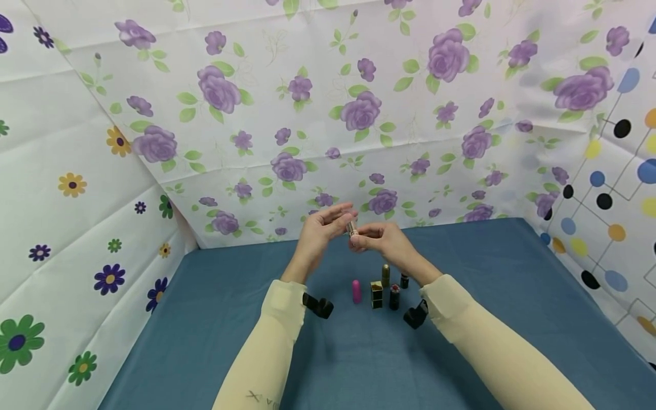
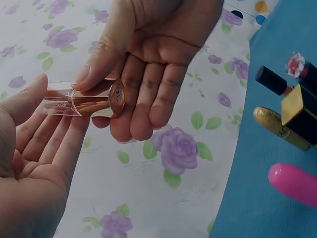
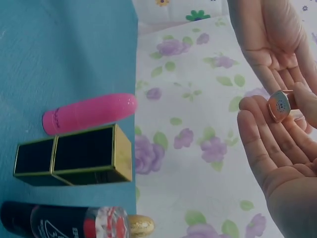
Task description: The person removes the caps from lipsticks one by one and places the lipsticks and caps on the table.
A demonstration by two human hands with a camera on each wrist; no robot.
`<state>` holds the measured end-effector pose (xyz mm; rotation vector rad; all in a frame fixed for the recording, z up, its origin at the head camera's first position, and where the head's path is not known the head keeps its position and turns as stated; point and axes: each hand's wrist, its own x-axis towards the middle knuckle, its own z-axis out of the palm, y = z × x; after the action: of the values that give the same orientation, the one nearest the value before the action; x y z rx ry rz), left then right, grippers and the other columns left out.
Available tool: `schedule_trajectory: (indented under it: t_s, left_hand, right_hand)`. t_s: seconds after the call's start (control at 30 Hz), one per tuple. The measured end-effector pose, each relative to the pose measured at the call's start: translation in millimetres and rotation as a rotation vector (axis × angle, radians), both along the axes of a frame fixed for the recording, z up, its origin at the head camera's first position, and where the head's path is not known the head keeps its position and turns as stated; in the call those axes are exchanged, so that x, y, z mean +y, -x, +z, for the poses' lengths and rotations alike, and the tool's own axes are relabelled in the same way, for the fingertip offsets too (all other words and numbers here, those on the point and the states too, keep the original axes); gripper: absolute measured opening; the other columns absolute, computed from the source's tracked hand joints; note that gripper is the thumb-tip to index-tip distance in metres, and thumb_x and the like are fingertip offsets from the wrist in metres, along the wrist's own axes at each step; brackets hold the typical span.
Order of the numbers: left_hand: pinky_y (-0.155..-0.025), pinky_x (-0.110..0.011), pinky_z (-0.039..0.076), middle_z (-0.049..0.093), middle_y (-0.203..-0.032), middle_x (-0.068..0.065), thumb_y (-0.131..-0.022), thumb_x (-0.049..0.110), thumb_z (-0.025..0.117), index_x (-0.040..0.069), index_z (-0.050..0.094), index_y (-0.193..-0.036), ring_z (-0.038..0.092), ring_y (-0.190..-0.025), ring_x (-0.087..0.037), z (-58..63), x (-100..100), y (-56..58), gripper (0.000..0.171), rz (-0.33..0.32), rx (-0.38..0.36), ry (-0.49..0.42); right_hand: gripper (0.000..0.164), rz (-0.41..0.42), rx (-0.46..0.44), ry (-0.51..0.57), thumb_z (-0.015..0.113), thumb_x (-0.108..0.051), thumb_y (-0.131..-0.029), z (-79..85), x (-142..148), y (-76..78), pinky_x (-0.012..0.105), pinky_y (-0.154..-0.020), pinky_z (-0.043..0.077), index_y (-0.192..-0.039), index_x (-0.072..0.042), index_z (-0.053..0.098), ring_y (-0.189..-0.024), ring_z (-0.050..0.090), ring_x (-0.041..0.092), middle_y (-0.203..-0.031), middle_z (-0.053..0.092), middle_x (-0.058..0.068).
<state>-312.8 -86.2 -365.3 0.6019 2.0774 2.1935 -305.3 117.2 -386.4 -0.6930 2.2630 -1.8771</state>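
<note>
Over the far part of the table, both hands hold one slim lipstick [image 1: 351, 228] with a clear cap and a rose-gold tube. My left hand [image 1: 319, 232] pinches the clear cap end between thumb and fingers. My right hand [image 1: 383, 241] pinches the lower end of the lipstick [image 2: 94, 105], its thumb on the tube. The flared gold base [image 3: 280, 106] faces the right wrist camera. The cap still covers the tube, at least in part. Fingers hide some of the lipstick.
Below the hands, on the blue tablecloth [image 1: 230, 319], stand a pink tube [image 1: 356, 291], a black-and-gold square tube [image 1: 376, 295], a gold tube [image 1: 386, 275], a black tube with a red, clear-faceted top [image 1: 394, 297] and a small black tube [image 1: 404, 281]. Behind hangs a flowered sheet [image 1: 328, 114].
</note>
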Motion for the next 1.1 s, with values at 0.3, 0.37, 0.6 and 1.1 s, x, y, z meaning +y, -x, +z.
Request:
schedule_trajectory:
  t_s: [0.3,0.37,0.6,1.1]
  left_hand:
    - [-0.107,-0.034,0.052,0.067,-0.138,-0.014,-0.104,0.017,0.068,0.006,0.063,-0.144,0.062,-0.131,-0.024,-1.4,-1.1,8.7,0.041,-0.063,-0.105,-0.085]
    - [-0.107,-0.035,0.052,0.067,-0.138,-0.014,-0.104,0.016,0.067,0.006,0.063,-0.143,0.061,-0.131,-0.024,-2.0,-1.2,10.2,0.041,-0.068,-0.117,-0.092]
    - [-0.103,-0.037,0.055,0.069,-0.134,-0.015,-0.103,0.017,0.069,0.006,0.066,-0.14,0.065,-0.127,-0.025,-5.5,-1.3,13.0,0.039,-0.042,-0.136,-0.067]
    - [-0.103,-0.036,0.054,0.067,-0.136,-0.017,-0.104,0.014,0.068,0.003,0.063,-0.142,0.063,-0.129,-0.027,-14.5,-1.1,12.8,0.04,-0.021,-0.167,-0.111]
  right_hand:
    - [0.032,0.02,-0.055,0.09,0.072,-0.019,-0.101,-2.5,-4.6,-0.6,0.056,-0.095,0.057,-0.122,0.006,0.073,-0.098,0.076,0.03,-0.106,0.077,0.02]
    - [0.032,0.011,-0.066,0.09,0.072,-0.02,-0.101,-3.1,-5.6,-1.4,0.054,-0.094,0.058,-0.121,0.005,0.073,-0.097,0.076,0.028,-0.105,0.077,0.019]
    - [0.035,0.022,-0.127,0.109,0.07,-0.022,-0.103,-10.3,-6.7,-1.4,0.044,-0.091,0.061,-0.125,0.006,0.071,-0.097,0.076,0.027,-0.105,0.078,0.017]
    - [0.032,0.0,-0.274,0.226,0.072,-0.01,-0.1,-8.9,-9.8,-3.4,0.049,-0.1,0.056,-0.126,0.008,0.069,-0.101,0.076,0.023,-0.11,0.076,0.017]
